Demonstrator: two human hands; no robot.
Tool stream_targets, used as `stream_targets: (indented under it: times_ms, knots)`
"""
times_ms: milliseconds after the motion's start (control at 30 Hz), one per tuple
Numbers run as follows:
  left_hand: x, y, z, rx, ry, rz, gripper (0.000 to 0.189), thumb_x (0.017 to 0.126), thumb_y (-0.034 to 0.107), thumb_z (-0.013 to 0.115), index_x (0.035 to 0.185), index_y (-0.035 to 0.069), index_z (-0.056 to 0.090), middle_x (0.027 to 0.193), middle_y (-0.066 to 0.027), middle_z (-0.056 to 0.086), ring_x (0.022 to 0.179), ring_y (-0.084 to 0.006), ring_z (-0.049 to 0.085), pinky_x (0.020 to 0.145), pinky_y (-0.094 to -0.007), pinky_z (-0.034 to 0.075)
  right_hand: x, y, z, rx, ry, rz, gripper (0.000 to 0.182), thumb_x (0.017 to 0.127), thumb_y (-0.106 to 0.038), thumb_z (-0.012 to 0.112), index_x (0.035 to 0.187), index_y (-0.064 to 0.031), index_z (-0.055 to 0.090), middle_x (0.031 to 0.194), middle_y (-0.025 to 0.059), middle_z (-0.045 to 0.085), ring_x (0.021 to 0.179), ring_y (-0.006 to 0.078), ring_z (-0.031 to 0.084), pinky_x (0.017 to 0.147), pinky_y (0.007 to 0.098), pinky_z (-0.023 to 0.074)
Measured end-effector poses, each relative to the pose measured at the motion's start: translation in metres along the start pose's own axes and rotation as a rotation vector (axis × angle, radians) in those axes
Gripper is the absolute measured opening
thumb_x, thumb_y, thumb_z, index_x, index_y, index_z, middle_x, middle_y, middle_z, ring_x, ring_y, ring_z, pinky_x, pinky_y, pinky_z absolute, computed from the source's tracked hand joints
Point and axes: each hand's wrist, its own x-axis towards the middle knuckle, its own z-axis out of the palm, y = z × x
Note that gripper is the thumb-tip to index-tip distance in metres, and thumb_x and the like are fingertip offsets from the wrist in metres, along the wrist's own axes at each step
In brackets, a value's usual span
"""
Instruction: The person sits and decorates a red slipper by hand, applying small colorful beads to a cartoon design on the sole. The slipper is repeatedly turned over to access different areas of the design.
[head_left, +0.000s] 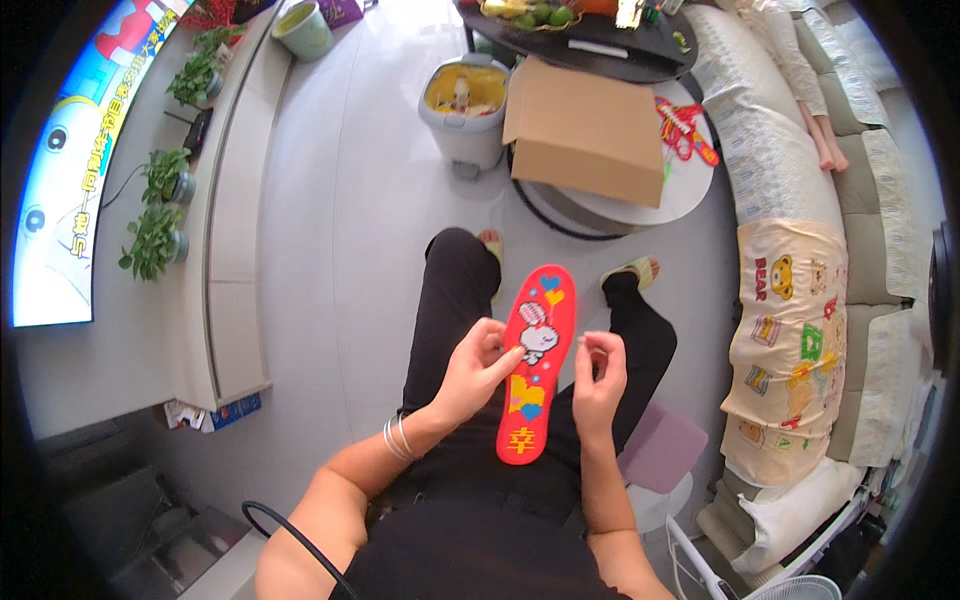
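Observation:
A red embroidered insole (538, 375) stands lengthwise over my lap, its patterned face towards me. It bears a white rabbit, blue and yellow hearts and a yellow written character near the heel. My left hand (480, 364) grips its left edge at mid-length, thumb on the patterned face and the other fingers partly hidden behind. Just off the right edge is my right hand (602, 367), thumb and fingertips pinched together. Anything as thin as a needle or thread between those fingertips is too small to make out.
Ahead, a cardboard box (589, 127) and red cords (682, 127) lie on a round table (694, 191). A lined trash bin (465, 135) stands beside it. Right is a covered sofa (780, 187) with another person's legs (817, 127); left, a cabinet (240, 225) with potted plants (169, 176).

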Motion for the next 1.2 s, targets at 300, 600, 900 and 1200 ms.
stream_targets:
  times_ms: [300, 600, 900, 1200]
  knots:
    - [0.000, 0.009, 0.004, 0.099, -0.016, 0.024, 0.019, 0.089, 0.004, 0.063, 0.103, 0.000, 0.051, 0.100, -0.0097, 0.065, 0.093, -0.0120, 0.063, 0.082, -0.0253, 0.051, 0.008, -0.017, 0.010, -0.551, -0.127, -0.636, 0.022, 0.068, -0.010, 0.073, 0.089, -0.0112, 0.066, 0.092, 0.0006, 0.058, 0.093, 0.0228, 0.053, 0.087, 0.0412, 0.0340]
    - [0.012, 0.003, -0.007, 0.270, 0.238, 0.238, 0.017, 0.085, 0.002, 0.067, 0.096, 0.002, 0.054, 0.080, 0.0002, 0.062, 0.069, -0.0024, 0.055, 0.058, -0.0189, 0.043, -0.007, -0.046, 0.021, 0.151, -0.373, -0.439, 0.013, 0.085, -0.001, 0.060, 0.094, -0.0061, 0.051, 0.087, 0.0099, 0.060, 0.074, 0.0211, 0.059, 0.069, 0.0316, 0.0507]
    - [0.027, 0.032, -0.049, 0.751, 0.545, 0.581, 0.018, 0.083, -0.001, 0.065, 0.097, 0.000, 0.053, 0.079, -0.0096, 0.065, 0.067, -0.0138, 0.062, 0.061, -0.0279, 0.049, -0.001, -0.012, -0.057, 0.987, -0.149, 0.195, 0.002, 0.098, -0.005, 0.046, 0.096, -0.0059, 0.046, 0.067, 0.0008, 0.042, 0.063, 0.0126, 0.048, 0.084, 0.0478, 0.0556]
    - [0.038, 0.040, -0.079, 0.719, 0.553, 0.578, 0.017, 0.086, 0.000, 0.064, 0.099, 0.000, 0.054, 0.091, -0.0083, 0.065, 0.076, -0.0126, 0.063, 0.064, -0.0257, 0.050, 0.004, -0.009, -0.160, 0.782, 0.250, -0.092, 0.006, 0.099, -0.009, 0.048, 0.103, -0.0057, 0.050, 0.066, -0.0006, 0.037, 0.060, 0.0099, 0.040, 0.092, 0.0393, 0.0496]
